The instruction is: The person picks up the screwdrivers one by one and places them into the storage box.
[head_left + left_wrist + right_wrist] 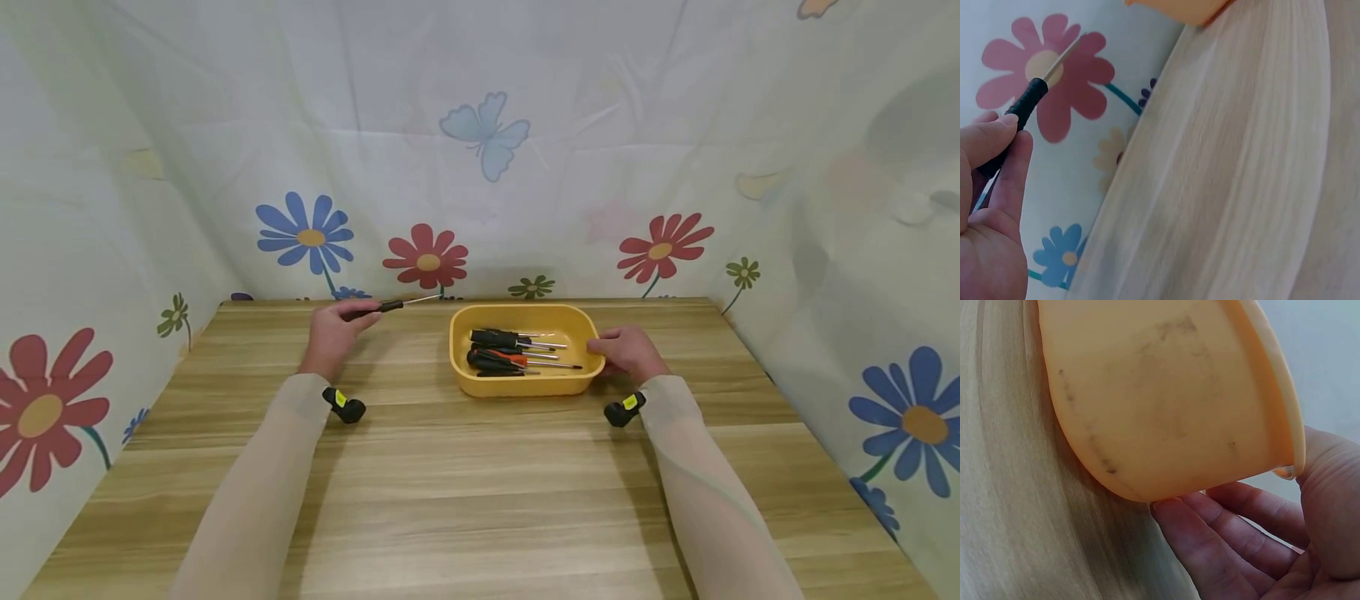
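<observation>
Above the far left part of the table, my left hand (333, 335) pinches a screwdriver (392, 306) by its black handle. Its thin metal shaft points right and slightly up. In the left wrist view, thumb and fingers close on the handle (1030, 100). A yellow plastic bin (525, 386) stands at the back centre with several screwdrivers (498, 360) lying in it, mostly black-handled, one partly orange. My right hand (632, 352) grips the bin's right end. The right wrist view shows the thumb at the rim and fingers against the outer wall (1166, 412).
Everything rests on a wood-grain table (480, 492). Just behind its far edge hangs a pale curtain (570, 192) printed with flowers and a butterfly, which also closes off both sides. Each wrist carries a small black camera (345, 406).
</observation>
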`<action>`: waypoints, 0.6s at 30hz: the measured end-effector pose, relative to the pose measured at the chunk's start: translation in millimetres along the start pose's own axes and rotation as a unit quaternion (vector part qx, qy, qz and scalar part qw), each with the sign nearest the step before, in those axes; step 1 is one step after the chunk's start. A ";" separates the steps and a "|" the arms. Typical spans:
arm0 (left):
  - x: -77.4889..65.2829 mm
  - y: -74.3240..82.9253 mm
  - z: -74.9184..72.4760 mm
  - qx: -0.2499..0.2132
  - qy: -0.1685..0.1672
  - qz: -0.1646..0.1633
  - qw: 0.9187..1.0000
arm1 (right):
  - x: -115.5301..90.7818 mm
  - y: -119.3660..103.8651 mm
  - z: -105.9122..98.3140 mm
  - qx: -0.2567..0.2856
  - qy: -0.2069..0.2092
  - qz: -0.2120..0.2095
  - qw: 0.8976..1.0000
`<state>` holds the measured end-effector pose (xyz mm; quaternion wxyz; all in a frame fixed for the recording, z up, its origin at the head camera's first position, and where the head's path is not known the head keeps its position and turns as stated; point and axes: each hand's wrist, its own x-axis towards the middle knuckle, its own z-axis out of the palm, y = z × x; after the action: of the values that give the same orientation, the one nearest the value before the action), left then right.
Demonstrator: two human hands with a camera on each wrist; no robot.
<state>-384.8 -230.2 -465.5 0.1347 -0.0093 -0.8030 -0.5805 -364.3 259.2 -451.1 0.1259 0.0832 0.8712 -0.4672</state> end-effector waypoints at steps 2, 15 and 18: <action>-0.2 2.9 3.6 -0.007 -0.004 0.011 1.000 | 0.3 -0.4 0.1 0.001 0.000 -0.001 1.000; -5.2 23.2 25.7 -0.042 -0.053 0.048 0.997 | -0.5 0.4 -1.7 0.003 -0.001 -0.008 1.000; -6.8 25.3 31.5 -0.036 -0.059 0.059 0.996 | -1.4 0.0 -1.3 0.002 -0.002 -0.009 1.000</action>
<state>-380.4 -191.5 -452.6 0.1203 -0.0957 -0.7865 -0.5982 -363.2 260.3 -449.9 0.1230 0.0749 0.8705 -0.4706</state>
